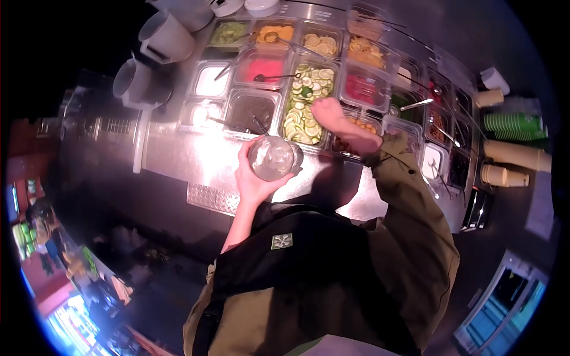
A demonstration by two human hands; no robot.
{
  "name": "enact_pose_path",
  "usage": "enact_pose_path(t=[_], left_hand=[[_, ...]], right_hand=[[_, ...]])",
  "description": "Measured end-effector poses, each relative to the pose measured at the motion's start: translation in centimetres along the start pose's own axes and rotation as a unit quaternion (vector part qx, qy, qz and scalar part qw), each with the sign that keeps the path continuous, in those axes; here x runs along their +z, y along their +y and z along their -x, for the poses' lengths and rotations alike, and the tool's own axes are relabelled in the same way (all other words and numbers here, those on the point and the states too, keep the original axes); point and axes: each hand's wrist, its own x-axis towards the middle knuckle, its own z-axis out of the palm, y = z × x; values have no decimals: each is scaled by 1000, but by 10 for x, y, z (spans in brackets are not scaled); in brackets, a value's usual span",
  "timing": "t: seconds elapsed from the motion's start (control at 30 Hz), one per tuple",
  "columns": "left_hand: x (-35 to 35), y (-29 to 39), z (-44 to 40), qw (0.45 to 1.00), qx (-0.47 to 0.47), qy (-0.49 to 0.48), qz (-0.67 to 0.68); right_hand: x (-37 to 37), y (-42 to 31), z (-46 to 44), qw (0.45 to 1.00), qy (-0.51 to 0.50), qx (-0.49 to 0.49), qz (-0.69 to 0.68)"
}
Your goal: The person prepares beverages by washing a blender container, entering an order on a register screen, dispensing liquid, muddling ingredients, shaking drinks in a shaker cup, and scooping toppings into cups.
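Note:
My left hand (252,185) is wrapped round a clear cup (273,158) above the front edge of the counter. The cup's contents look clear and are hard to make out. Sliced limes (301,126) fill a long clear container just beyond it. Over the right side of these limes is my right hand (326,111), its fingers curled together. Whatever lies between those fingers is hidden. A tub of dark contents (250,110) stands behind the cup, with a utensil handle leaning out of it.
Tubs of pink (263,70), orange (276,34) and white (212,80) contents surround the limes, some with spoons. Pale pitchers (166,38) stand at the back left. Green stacked cups (514,123) and tan paper cups (503,176) lie at the right. A metal grate (212,198) borders the counter's front.

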Motion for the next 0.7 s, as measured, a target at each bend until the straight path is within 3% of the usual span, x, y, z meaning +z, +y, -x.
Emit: enact_pose_path(t=[0.13, 0.23, 0.27, 0.33, 0.43, 0.47, 0.53, 0.57, 0.63, 0.7], left_hand=[[3, 5, 1, 1000, -3, 24, -14], [8, 9, 2, 999, -13, 31, -22], [8, 15, 1, 999, -28, 24, -22], [7, 24, -3, 999, -46, 8, -28], [10, 31, -7, 997, -56, -5, -43], [11, 31, -7, 997, -56, -6, -49], [10, 29, -6, 998, -45, -3, -48], [9, 23, -4, 999, -35, 0, -42], [4, 22, 0, 999, -24, 2, -30], [1, 12, 4, 1000, -13, 5, -21]], right_hand=[[-46, 6, 21, 997, 3, 77, -10], [-62, 33, 49, 964, 10, 185, -191], [-71, 43, 63, 946, 50, 162, -275], [-113, 47, 86, 832, -37, 225, -506], [-173, 27, 118, 744, -57, 214, -630], [-189, 17, 121, 775, -65, 158, -608], [-184, 5, 119, 898, 15, 39, -438], [-188, 4, 114, 847, -65, 126, -512], [-155, 15, 99, 933, -32, 156, -324], [-107, 19, 81, 963, -37, 192, -183]])
